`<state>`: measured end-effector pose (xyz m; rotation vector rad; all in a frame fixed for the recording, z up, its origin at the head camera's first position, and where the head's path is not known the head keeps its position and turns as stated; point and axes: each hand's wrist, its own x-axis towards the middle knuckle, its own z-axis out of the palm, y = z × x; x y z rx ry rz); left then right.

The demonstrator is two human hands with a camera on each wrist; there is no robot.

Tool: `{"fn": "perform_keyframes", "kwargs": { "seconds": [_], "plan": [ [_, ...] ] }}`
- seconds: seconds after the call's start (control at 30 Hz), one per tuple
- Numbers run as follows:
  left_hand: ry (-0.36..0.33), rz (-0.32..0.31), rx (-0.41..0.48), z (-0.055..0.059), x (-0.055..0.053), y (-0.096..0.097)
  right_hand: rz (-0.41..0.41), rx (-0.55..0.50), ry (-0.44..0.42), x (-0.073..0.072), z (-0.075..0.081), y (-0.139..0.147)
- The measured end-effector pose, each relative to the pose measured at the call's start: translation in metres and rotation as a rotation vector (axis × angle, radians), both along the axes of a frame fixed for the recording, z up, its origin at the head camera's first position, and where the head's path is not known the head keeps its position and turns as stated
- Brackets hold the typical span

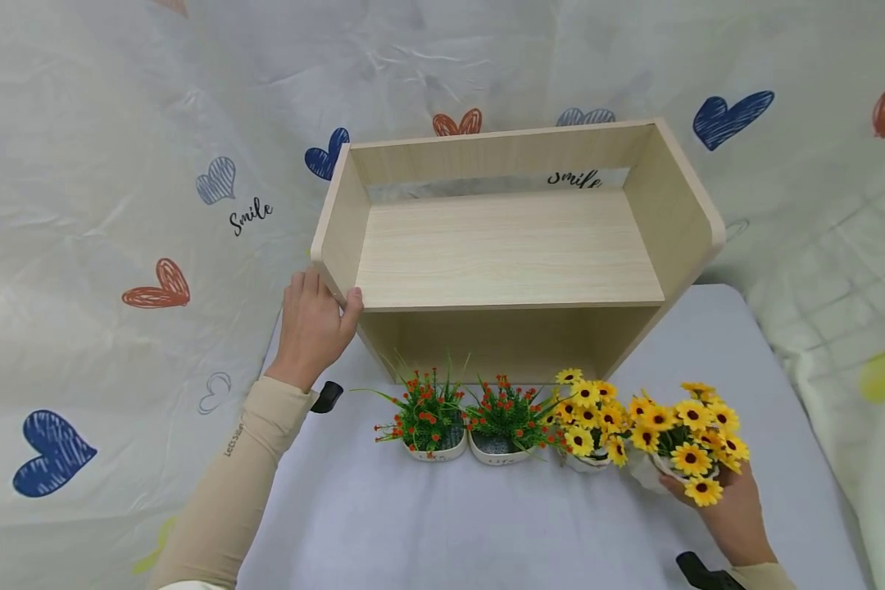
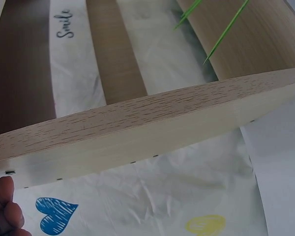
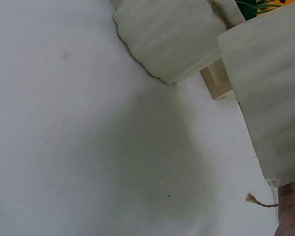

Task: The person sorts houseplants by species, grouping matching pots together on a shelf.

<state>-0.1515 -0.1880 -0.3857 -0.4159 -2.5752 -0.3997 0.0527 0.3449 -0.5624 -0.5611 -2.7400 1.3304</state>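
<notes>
A light wooden two-tier shelf [image 1: 509, 246] stands at the back of the table. My left hand [image 1: 313, 324] grips its left side panel, with the thumb at the front edge and the fingers on the outer face. In the left wrist view, fingertips [image 2: 7, 209] show by that panel [image 2: 152, 128]. At the right, my right hand [image 1: 730, 500] holds a pot of yellow artificial sunflowers [image 1: 689, 434]. The right wrist view shows its white cloth-like wrapping [image 3: 268, 93] with fingers beneath and a twine end [image 3: 255, 199]. Another sunflower pot [image 1: 590, 418] stands beside it.
Two white pots with red-flowered greenery, one on the left [image 1: 431, 422] and one on the right [image 1: 501, 426], stand in front of the shelf. A white cloth covers the table [image 1: 487, 524]. Behind hangs a pale sheet [image 1: 81, 205] printed with hearts.
</notes>
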Motion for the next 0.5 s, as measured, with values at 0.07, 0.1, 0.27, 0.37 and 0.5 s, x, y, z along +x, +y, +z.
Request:
{"fn": "perform_keyframes", "kwargs": {
  "seconds": [0.07,0.1,0.27,0.37,0.5],
  "plan": [
    [0.001,-0.002,0.002,0.0,0.0,0.0,-0.008,0.015,0.017,0.0,0.006,0.0],
    [0.003,-0.004,0.003,0.0,0.0,0.0,-0.016,0.023,0.019,0.0,0.009,-0.001],
    [0.029,-0.01,0.006,0.001,0.002,0.001,-0.071,0.018,0.016,-0.002,0.028,-0.001],
    [0.045,-0.014,0.002,0.001,0.002,0.001,-0.074,0.001,0.064,-0.002,0.036,0.001],
    [0.052,-0.02,-0.001,0.001,0.002,0.002,-0.063,0.008,0.107,-0.002,0.046,0.001]
  ]
}}
